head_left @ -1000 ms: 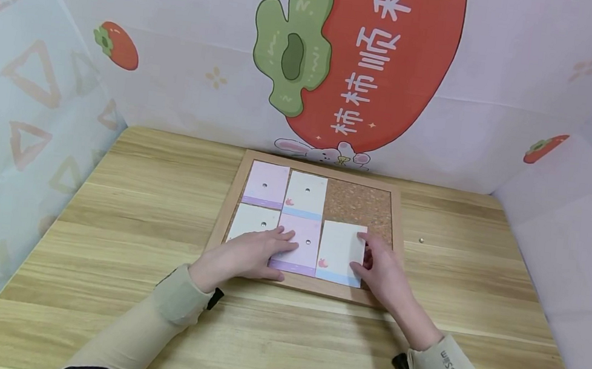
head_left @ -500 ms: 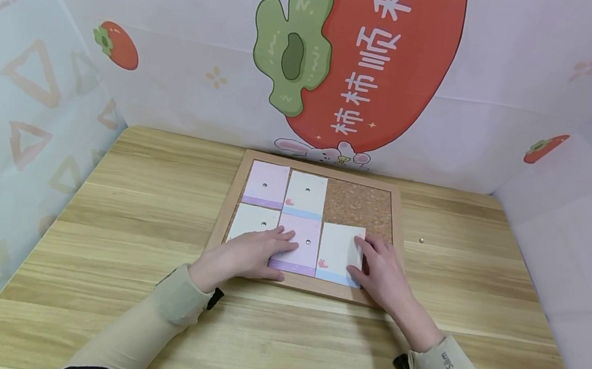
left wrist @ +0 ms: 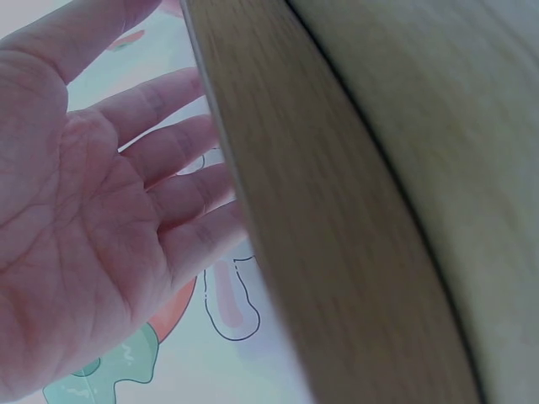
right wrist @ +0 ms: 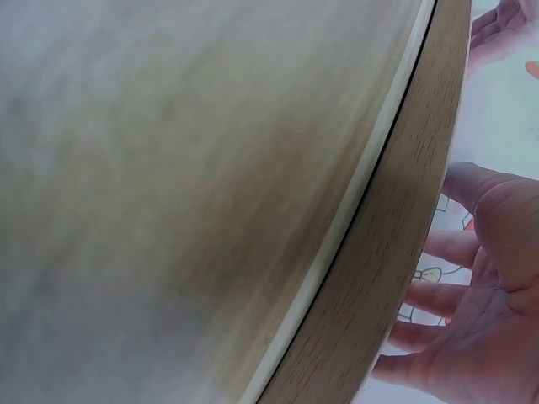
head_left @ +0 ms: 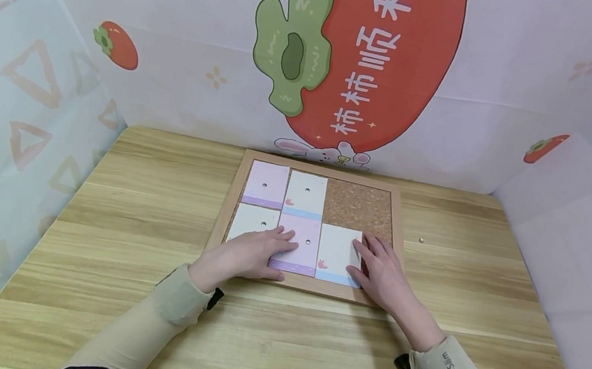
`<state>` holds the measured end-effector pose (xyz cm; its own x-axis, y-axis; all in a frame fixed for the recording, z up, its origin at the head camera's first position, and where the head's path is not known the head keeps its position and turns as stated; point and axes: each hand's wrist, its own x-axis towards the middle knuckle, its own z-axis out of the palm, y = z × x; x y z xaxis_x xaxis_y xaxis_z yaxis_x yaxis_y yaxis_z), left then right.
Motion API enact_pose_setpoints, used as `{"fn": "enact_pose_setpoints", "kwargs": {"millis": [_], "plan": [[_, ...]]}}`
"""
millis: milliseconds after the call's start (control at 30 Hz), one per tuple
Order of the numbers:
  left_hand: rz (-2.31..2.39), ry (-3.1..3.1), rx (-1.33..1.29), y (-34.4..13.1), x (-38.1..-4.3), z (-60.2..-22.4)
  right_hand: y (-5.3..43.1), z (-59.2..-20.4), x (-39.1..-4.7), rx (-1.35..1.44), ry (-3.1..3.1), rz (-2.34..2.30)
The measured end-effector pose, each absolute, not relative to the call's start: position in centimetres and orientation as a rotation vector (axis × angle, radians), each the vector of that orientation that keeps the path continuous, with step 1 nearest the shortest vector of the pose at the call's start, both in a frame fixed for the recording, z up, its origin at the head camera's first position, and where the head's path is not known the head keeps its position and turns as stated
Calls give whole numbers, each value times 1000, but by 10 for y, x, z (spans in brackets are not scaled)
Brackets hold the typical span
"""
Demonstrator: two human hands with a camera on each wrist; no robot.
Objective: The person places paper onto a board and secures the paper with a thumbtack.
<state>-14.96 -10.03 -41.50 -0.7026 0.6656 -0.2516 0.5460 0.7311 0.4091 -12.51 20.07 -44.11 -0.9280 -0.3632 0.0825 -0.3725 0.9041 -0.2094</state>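
Note:
A cork board with a light wooden frame [head_left: 400, 233] lies on the table, covered with several pink and white cards. My left hand [head_left: 250, 253] rests with spread fingers over the lower-left white card [head_left: 248, 218] and the pink card [head_left: 300, 240] in the lower middle. Along the right edge of the lower-right white card [head_left: 334, 253], which has a blue strip, lie the thumb and fingertips of my right hand [head_left: 383, 275]. Both wrist views show the palms, the left hand [left wrist: 93, 202] and right hand [right wrist: 472, 311], with fingers extended over the frame's edge.
Silver pushpins, such as one on the upper-left pink card [head_left: 265, 185], show on the other cards. A small loose pin [head_left: 421, 240] lies on the table right of the board. Bare cork [head_left: 359, 204] shows at upper right. A printed backdrop [head_left: 191, 93] stands behind.
The lower-right white card has shifted slightly down and left with my right hand, whose fingers now lie flatter over its edge. My left hand has stayed put.

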Motion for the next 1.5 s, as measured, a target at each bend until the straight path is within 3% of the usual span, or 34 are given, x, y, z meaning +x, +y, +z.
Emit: {"fn": "enact_pose_setpoints", "kwargs": {"millis": [633,1000,1500], "plan": [[462,2598,1036,-97,-142,-407,202,-442,-125,594,-3047,327],[415,2568,1330,-59,-126,-408,202,-443,-126,611,-3036,284],[318,2586,1313,-54,-124,-419,206,-439,-124,640,-3099,296]]}}
